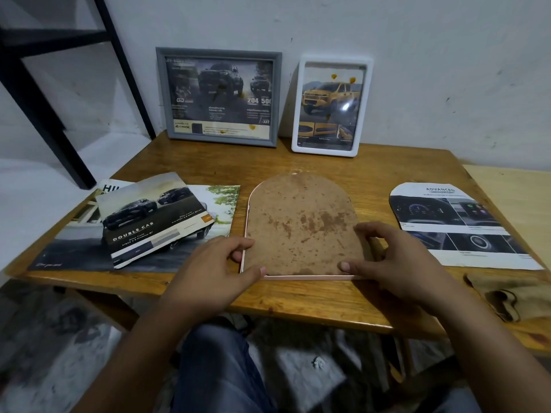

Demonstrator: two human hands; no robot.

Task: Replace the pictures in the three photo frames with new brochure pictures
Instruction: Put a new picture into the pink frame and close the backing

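Brochures [155,222] left of arched frame [301,225]

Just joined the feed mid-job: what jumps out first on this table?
Front and centre, an arched pink frame lies face down, its stained brown backing board up, with the left hand and right hand holding its lower corners. Against the wall stand a grey frame and a white frame, both showing truck pictures. Brochures lie left, an arch-cut picture right.
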